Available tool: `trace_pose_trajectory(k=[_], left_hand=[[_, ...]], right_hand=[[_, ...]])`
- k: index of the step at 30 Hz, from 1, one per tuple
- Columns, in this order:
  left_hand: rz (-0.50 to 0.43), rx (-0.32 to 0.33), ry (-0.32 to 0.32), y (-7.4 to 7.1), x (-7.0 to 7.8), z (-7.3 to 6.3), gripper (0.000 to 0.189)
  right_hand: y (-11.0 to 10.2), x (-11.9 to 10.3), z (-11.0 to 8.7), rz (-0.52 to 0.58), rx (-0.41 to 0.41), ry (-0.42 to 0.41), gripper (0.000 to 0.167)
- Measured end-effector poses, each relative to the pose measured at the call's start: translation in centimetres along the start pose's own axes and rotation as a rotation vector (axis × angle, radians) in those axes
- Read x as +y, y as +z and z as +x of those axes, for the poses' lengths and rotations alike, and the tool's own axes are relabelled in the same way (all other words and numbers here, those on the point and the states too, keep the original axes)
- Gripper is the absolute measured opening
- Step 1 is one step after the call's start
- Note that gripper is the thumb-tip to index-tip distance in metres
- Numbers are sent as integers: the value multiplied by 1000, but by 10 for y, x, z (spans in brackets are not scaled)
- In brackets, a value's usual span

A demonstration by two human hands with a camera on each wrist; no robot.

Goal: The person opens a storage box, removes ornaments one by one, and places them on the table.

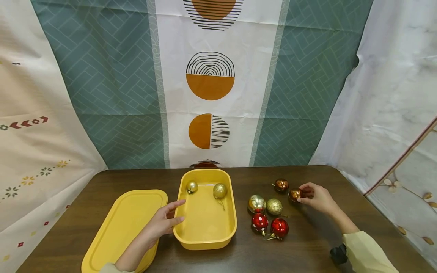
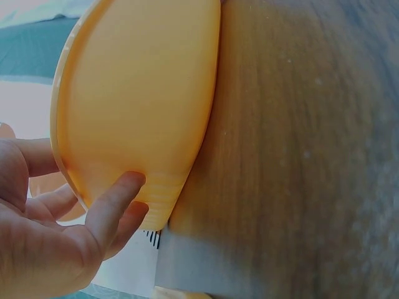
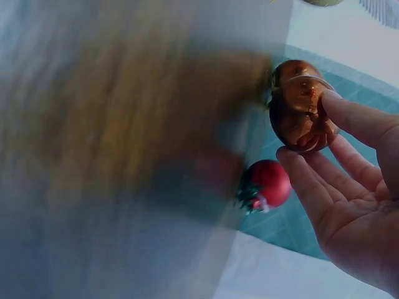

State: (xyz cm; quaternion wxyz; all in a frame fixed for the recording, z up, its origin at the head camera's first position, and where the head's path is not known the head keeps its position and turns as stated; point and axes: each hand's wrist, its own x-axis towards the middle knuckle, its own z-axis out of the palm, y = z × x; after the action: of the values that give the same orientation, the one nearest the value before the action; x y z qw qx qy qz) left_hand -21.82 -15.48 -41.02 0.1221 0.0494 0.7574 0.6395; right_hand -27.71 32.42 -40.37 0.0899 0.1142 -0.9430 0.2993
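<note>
In the head view, my left hand [image 1: 163, 222] is at the left side of a yellow plastic box [image 1: 205, 242], some fingers over the rim. The left wrist view has those fingers on both faces of the box wall [image 2: 143, 93], gripping it. Inside the box lie a shiny gold Christmas bauble [image 1: 192, 186] and a glittery gold bauble [image 1: 220, 190]. At the right, my right hand [image 1: 319, 199] pinches a shiny brown bauble [image 1: 295, 195] between thumb and fingers. A second brown bauble [image 1: 281, 185] lies just beyond it.
Right of the box sit a shiny gold bauble [image 1: 257, 204], a glittery gold one [image 1: 274, 206], a dotted red one [image 1: 260, 222] and a plain red one [image 1: 279, 227]. A yellow lid [image 1: 119, 223] lies left on the dark wooden table [image 1: 252, 258]. Patterned cloth [image 1: 112, 83] hangs behind.
</note>
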Motion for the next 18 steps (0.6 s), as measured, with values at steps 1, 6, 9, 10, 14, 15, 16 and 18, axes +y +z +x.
trace_pose_trajectory(k=[1, 6, 9, 10, 14, 15, 16, 18], left_hand=[[-2, -2, 1, 0, 0, 0, 53], [-6, -8, 3, -1, 0, -1, 53], [-3, -7, 0, 0, 0, 0, 53], [-2, -6, -2, 0, 0, 0, 53], [-2, -9, -8, 0, 0, 0, 53], [-4, -9, -9, 0, 0, 0, 53], [-4, -9, -9, 0, 0, 0, 53], [-5, -8, -9, 0, 0, 1, 53]], right_hand=[[1, 2, 0, -4, -8, 5, 38], [2, 9, 2, -11, -29, 14, 38], [1, 10, 2, -15, -32, 10, 38], [1, 11, 2, -16, -32, 10, 38], [1, 12, 3, -16, -37, 14, 38], [2, 12, 3, -17, -37, 14, 38], [2, 12, 3, -17, -36, 13, 38], [2, 12, 3, -19, -36, 11, 38]])
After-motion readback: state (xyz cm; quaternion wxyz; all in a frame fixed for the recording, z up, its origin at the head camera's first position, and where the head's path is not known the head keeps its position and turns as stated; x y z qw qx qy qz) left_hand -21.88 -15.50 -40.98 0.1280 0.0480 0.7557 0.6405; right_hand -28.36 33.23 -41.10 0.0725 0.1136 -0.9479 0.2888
